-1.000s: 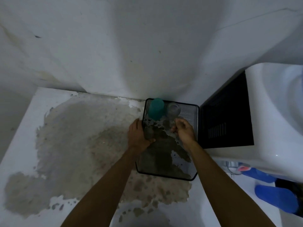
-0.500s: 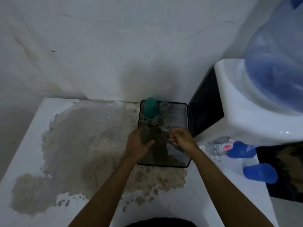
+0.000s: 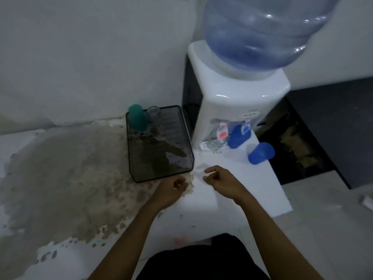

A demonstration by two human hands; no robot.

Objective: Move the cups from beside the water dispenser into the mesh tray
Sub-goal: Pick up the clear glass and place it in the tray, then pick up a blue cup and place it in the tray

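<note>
The black mesh tray [image 3: 161, 176] sits on the counter left of the water dispenser [image 3: 232, 102]. At its far end stand a green cup [image 3: 137, 118] and a clear glass [image 3: 153, 113]. Two blue cups stand in front of the dispenser: one under the taps [image 3: 237, 137], one further right near the counter edge [image 3: 260, 153]. A clear glass [image 3: 215, 145] sits by the dispenser's base. My left hand [image 3: 173, 187] hovers just in front of the tray's near edge, fingers curled, empty. My right hand [image 3: 220, 179] is beside it, fingers loosely curled, holding nothing.
The white counter [image 3: 242, 188] has a large worn brown patch [image 3: 70, 178] on the left. A big blue water bottle [image 3: 262, 31] tops the dispenser. The wall stands right behind the tray. The counter ends at the right, with a dark gap [image 3: 298, 150] beyond.
Both hands have pulled back out of the tray towards me and are now empty. The view has swung right and up, bringing the dispenser and blue cups into sight.
</note>
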